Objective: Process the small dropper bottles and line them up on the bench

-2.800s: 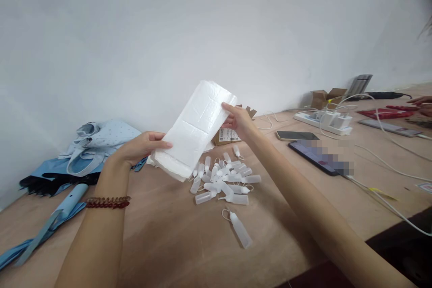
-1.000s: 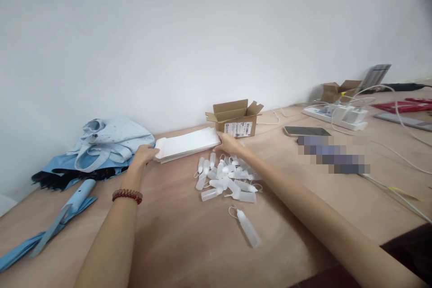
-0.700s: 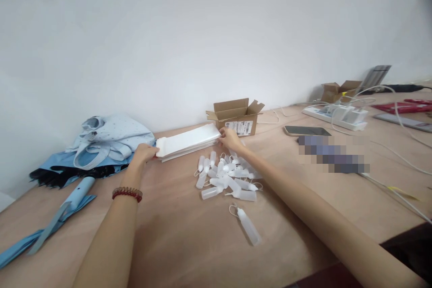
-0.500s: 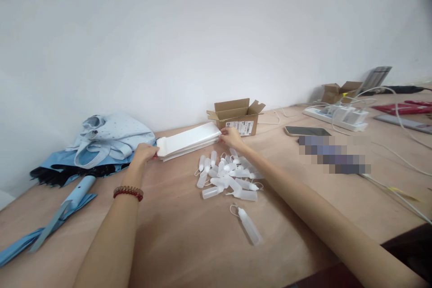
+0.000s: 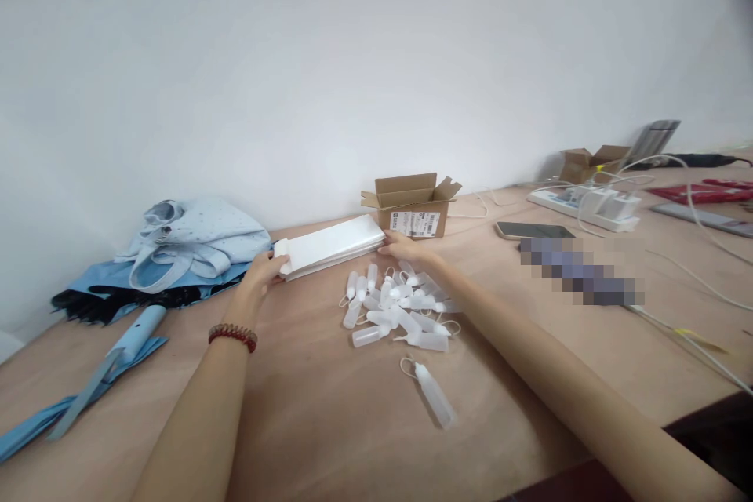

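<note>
A flat stack of white plastic bags (image 5: 329, 245) lies on the wooden table (image 5: 318, 423) near the wall. My left hand (image 5: 264, 271) grips the stack's left end, thumb on top; a red bead bracelet is on that wrist. My right hand (image 5: 405, 249) rests low at the stack's right end, its fingers stretched out and the tips touching the stack. Just in front of the stack lies a pile of several small white squeeze bottles (image 5: 394, 304). One bottle (image 5: 435, 401) lies apart, nearer to me.
An open cardboard box (image 5: 412, 204) stands by the wall behind my right hand. Light blue fabric and a folded blue umbrella (image 5: 176, 247) lie at the left. At the right are phones (image 5: 532, 230), a power strip (image 5: 588, 202) and white cables.
The stack, held up in both hands at first, now lies flat on the table. In the last half second my right hand has sunk to the table and my left hand has shifted slightly right.
</note>
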### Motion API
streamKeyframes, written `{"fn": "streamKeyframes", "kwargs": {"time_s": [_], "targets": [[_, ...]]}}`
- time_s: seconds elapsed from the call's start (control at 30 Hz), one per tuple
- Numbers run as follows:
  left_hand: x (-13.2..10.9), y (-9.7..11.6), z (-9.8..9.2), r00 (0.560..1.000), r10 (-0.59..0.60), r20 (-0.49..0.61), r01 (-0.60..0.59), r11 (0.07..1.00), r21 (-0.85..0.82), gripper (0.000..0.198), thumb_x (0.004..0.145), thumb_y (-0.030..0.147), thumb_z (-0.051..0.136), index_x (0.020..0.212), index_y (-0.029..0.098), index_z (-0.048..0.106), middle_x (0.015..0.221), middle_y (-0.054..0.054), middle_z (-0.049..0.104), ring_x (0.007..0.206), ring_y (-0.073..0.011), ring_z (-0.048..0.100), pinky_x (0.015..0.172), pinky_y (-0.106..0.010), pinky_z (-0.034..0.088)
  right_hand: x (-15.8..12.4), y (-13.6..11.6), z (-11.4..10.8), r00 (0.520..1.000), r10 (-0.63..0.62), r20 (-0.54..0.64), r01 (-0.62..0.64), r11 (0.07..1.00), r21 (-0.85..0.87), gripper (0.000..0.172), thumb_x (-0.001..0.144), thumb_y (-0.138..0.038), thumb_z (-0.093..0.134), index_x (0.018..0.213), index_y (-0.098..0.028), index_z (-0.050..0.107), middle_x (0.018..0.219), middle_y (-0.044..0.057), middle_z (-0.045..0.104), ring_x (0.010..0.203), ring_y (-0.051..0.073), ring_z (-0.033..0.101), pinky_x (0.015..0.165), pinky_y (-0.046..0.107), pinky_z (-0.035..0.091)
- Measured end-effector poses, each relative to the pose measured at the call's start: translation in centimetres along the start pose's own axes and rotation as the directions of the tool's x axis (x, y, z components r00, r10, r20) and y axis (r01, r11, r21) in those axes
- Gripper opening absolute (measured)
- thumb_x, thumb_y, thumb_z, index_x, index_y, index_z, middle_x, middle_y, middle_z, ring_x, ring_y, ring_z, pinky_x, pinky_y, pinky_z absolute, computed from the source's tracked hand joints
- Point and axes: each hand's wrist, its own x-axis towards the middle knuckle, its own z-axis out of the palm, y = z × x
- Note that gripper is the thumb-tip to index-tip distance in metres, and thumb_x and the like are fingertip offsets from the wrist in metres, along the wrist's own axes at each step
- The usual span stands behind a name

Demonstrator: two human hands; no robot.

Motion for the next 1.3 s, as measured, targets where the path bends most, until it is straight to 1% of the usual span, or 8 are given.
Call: {"fn": "streamKeyframes", "kwargs": {"time_s": [0.37, 0.53, 0.67, 0.73, 0.83, 0.97, 1.13, 1.3], "targets": [[0.6, -0.6, 0.3, 1.000, 0.016, -0.012, -0.017, 0.997, -0.079, 0.032, 0.072, 0.020, 0.062, 0.103, 0.013, 0.057, 0.075, -0.005, 0.063, 0.062, -0.0147, 0.061, 0.055, -0.023, 0.051, 0.3, -0.2, -1.7, 0.995, 0.040, -0.087, -0.047, 0.996, -0.078, 0.034, 0.073, -0.010, 0.056, 0.107, -0.009, 0.059, 0.082, 0.008, 0.067, 0.076, 0.018, 0.064, 0.072, 0.028, 0.051], [0.3, -0.5, 0.4, 0.999, 0.042, -0.006, -0.042, 0.999, 0.005, 0.035, 0.076, 0.026, 0.059, 0.108, 0.012, 0.056, 0.086, -0.009, 0.066, 0.071, -0.0180, 0.064, 0.061, -0.028, 0.054, 0.0, -2.1, -3.4, 0.944, -0.109, -0.313, 0.015, 0.957, -0.288, 0.039, 0.075, -0.004, 0.048, 0.113, -0.010, 0.056, 0.110, 0.015, 0.058, 0.107, 0.026, 0.051, 0.093, 0.038, 0.040], [0.1, 0.4, 0.1, 0.994, 0.106, -0.031, -0.100, 0.981, 0.165, 0.054, 0.073, 0.037, 0.064, 0.118, 0.009, 0.051, 0.108, -0.017, 0.063, 0.098, -0.0290, 0.061, 0.080, -0.041, 0.051, -0.4, -2.7, -4.5, 0.821, -0.405, -0.402, 0.037, 0.741, -0.670, 0.045, 0.078, -0.002, 0.042, 0.120, -0.014, 0.051, 0.123, 0.016, 0.044, 0.114, 0.029, 0.038, 0.087, 0.038, 0.041], [-0.1, 1.1, 0.1, 0.981, 0.185, -0.055, -0.166, 0.954, 0.248, 0.075, 0.065, 0.043, 0.072, 0.126, 0.009, 0.045, 0.127, -0.021, 0.052, 0.120, -0.0346, 0.046, 0.099, -0.047, 0.038, -0.4, -2.3, -5.1, 0.761, -0.518, -0.390, -0.013, 0.589, -0.808, 0.048, 0.076, -0.002, 0.043, 0.122, -0.015, 0.050, 0.124, 0.016, 0.043, 0.107, 0.030, 0.039, 0.080, 0.038, 0.042], [-0.4, 2.1, 0.6, 0.905, 0.418, 0.078, -0.393, 0.752, 0.528, 0.101, 0.055, 0.049, 0.077, 0.138, 0.010, 0.033, 0.142, -0.021, 0.036, 0.135, -0.0389, 0.021, 0.110, -0.052, 0.015, 0.2, -1.6, -6.0, 0.733, -0.579, -0.357, -0.024, 0.502, -0.865, 0.053, 0.077, -0.002, 0.042, 0.128, -0.017, 0.048, 0.130, 0.013, 0.043, 0.100, 0.029, 0.039, 0.079, 0.039, 0.038], [-1.6, 2.3, 2.5, 0.805, 0.455, 0.381, -0.540, 0.296, 0.788, 0.093, 0.067, 0.055, 0.067, 0.143, 0.020, 0.026, 0.147, -0.016, 0.030, 0.136, -0.0431, 0.012, 0.102, -0.064, 0.018, 0.8, -1.3, -7.3, 0.809, -0.511, -0.290, -0.027, 0.461, -0.887, 0.036, 0.086, -0.008, 0.038, 0.106, -0.020, 0.066, 0.108, 0.010, 0.062, 0.096, 0.028, 0.040, 0.078, 0.040, 0.032], [-3.0, 1.5, 5.0, 0.753, 0.499, 0.429, -0.541, 0.098, 0.835, 0.066, 0.083, 0.049, 0.050, 0.140, 0.019, 0.032, 0.144, -0.017, 0.035, 0.135, -0.0406, 0.020, 0.097, -0.066, 0.027, 0.2, -2.7, -8.8, 0.867, -0.397, -0.302, -0.071, 0.501, -0.862, 0.033, 0.088, -0.012, 0.040, 0.098, -0.020, 0.071, 0.102, 0.010, 0.067, 0.097, 0.027, 0.041, 0.076, 0.039, 0.027], [-3.0, 1.7, 6.9, 0.524, 0.635, 0.567, -0.647, -0.135, 0.750, 0.055, 0.085, 0.029, 0.051, 0.136, 0.016, 0.037, 0.139, -0.017, 0.041, 0.132, -0.0355, 0.029, 0.100, -0.055, 0.030, -0.2, -4.1, -9.6, 0.913, -0.288, -0.290, -0.106, 0.518, -0.849, 0.031, 0.084, -0.013, 0.044, 0.095, -0.021, 0.072, 0.102, 0.008, 0.068, 0.095, 0.027, 0.044, 0.073, 0.037, 0.027]]}}
